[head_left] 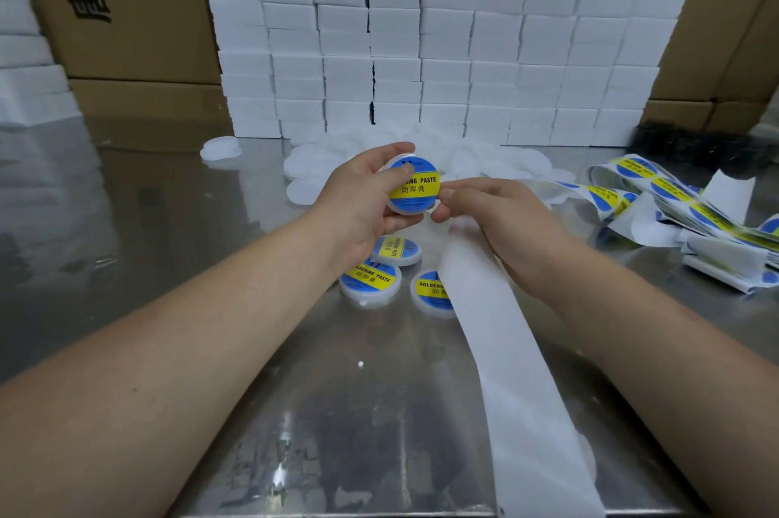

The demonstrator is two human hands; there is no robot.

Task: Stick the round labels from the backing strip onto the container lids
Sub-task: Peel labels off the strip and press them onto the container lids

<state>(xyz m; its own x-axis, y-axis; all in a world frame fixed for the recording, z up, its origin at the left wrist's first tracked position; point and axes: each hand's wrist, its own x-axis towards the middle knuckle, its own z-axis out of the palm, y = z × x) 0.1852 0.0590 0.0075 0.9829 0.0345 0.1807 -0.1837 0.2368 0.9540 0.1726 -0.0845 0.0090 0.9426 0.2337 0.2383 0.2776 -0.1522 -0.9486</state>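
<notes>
My left hand (362,197) grips a white round lid (415,191) that carries a blue and yellow "soldering paste" label, with the thumb pressed on the label's left part. My right hand (501,218) is just right of the lid, fingertips at its edge, and holds the bare white backing strip (518,370), which trails toward me across the metal table (210,243). Three labelled lids (371,279) lie flat below my hands. Plain white lids (307,167) are heaped behind. The strip with unused labels (674,201) lies crumpled at the right.
A wall of stacked white foam blocks (421,54) stands behind the lids, with cardboard boxes (126,11) to the left and right. One lone white lid (221,147) sits at the back left. A dark object (695,146) lies at the far right.
</notes>
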